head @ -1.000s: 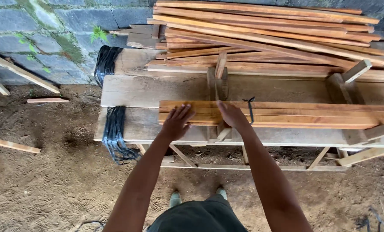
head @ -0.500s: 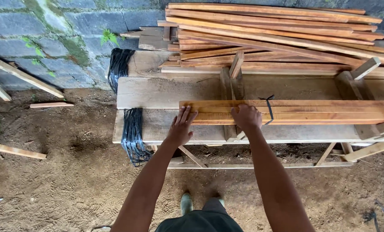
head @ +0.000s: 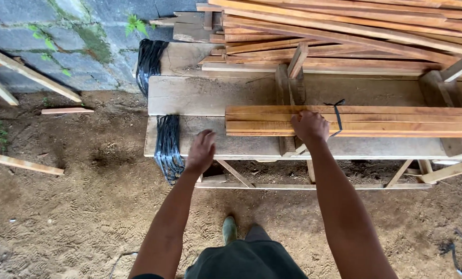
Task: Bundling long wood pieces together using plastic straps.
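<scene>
Both arms outstretched, left grip (head: 201,150) loose and open, right grip (head: 309,125) knuckled, palm down.

A loose pile of long wooden slats (head: 344,31) lies across the back of the plank workbench (head: 200,95), against a grey block wall (head: 60,31) with green weeds (head: 136,24). Stray battens (head: 65,110) lie on the dirt floor (head: 60,217).
</scene>
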